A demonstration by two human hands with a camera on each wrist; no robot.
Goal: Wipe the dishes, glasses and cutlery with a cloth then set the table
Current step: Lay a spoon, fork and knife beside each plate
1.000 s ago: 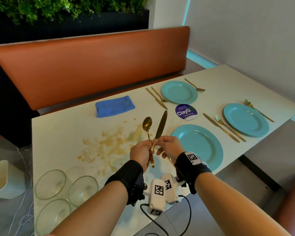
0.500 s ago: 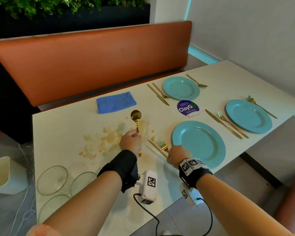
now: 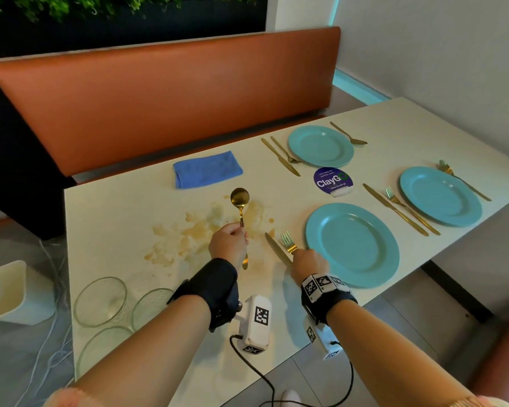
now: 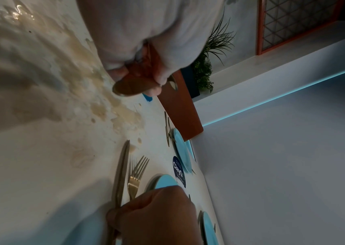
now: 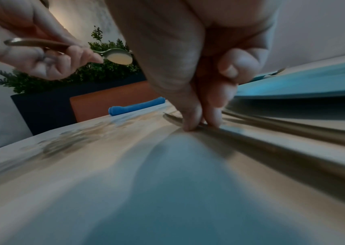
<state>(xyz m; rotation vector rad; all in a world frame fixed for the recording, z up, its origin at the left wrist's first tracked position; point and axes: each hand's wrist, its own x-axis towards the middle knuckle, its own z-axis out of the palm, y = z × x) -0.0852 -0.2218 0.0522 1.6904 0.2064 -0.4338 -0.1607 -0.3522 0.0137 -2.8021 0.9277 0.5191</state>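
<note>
My left hand [image 3: 228, 245] grips the handle of a gold spoon [image 3: 239, 198] and holds it above the stained part of the white table [image 3: 115, 218], bowl pointing away. A gold knife [image 3: 276, 251] and fork [image 3: 287, 240] lie side by side just left of the near teal plate [image 3: 353, 245]. My right hand [image 3: 309, 262] rests over their handles. In the right wrist view its fingertips [image 5: 190, 122] press straight down on the knife [image 5: 251, 144], thumb held off it. A folded blue cloth [image 3: 207, 169] lies at the far edge.
Two other teal plates [image 3: 321, 146] [image 3: 440, 195] stand with cutlery beside them. A brownish spill [image 3: 188, 236] covers the table's middle. Three glass bowls [image 3: 100, 301] sit at the near left corner. A round purple sticker [image 3: 332, 180] lies between plates. An orange bench [image 3: 159, 98] runs behind.
A second ago both hands held the cutlery together in the air. The right hand has brought the knife and fork down beside the near plate; the left keeps the spoon, shifted left.
</note>
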